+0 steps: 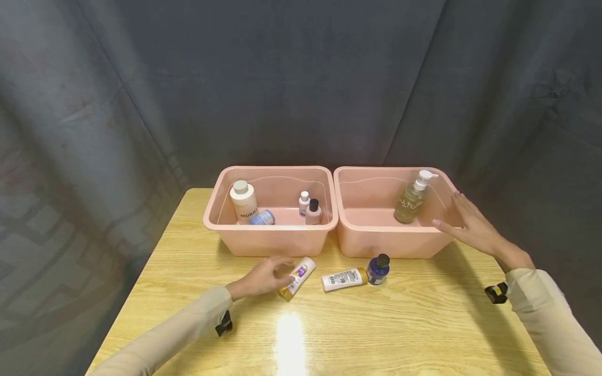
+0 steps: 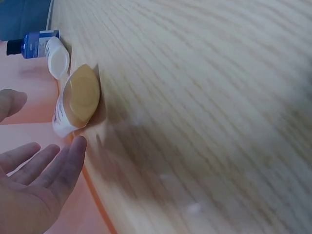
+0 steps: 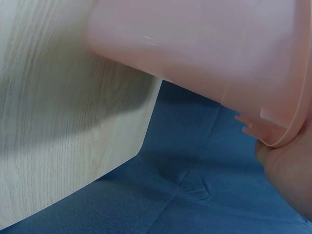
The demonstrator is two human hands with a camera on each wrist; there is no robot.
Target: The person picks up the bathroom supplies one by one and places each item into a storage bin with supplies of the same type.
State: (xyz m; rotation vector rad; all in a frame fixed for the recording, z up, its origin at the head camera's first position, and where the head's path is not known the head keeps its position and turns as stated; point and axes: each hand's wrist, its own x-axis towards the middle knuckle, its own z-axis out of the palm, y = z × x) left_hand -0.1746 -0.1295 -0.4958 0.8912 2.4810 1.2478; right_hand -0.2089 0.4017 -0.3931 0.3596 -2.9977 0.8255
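My left hand (image 1: pixel 264 277) reaches over a white squeeze tube (image 1: pixel 301 272) with a gold cap, lying slantwise on the table. In the left wrist view its fingers (image 2: pixel 66 165) are extended beside the tube (image 2: pixel 82 95), thumb apart on the other side. My right hand (image 1: pixel 479 230) rests on the near right corner of the right pink bin (image 1: pixel 390 245), fingers along its side rim and thumb over the front rim. A second gold-capped white tube (image 1: pixel 342 280) lies beside the first, next to a small blue bottle (image 1: pixel 378 269) with a black cap.
The left pink bin (image 1: pixel 270 243) holds a large white bottle (image 1: pixel 243 201), a blue-labelled container (image 1: pixel 262 218) and two small bottles. A greenish pump bottle (image 1: pixel 410 202) leans in the right bin. Behind the wooden table (image 1: pixel 348 334) hangs a dark curtain (image 1: pixel 301 83).
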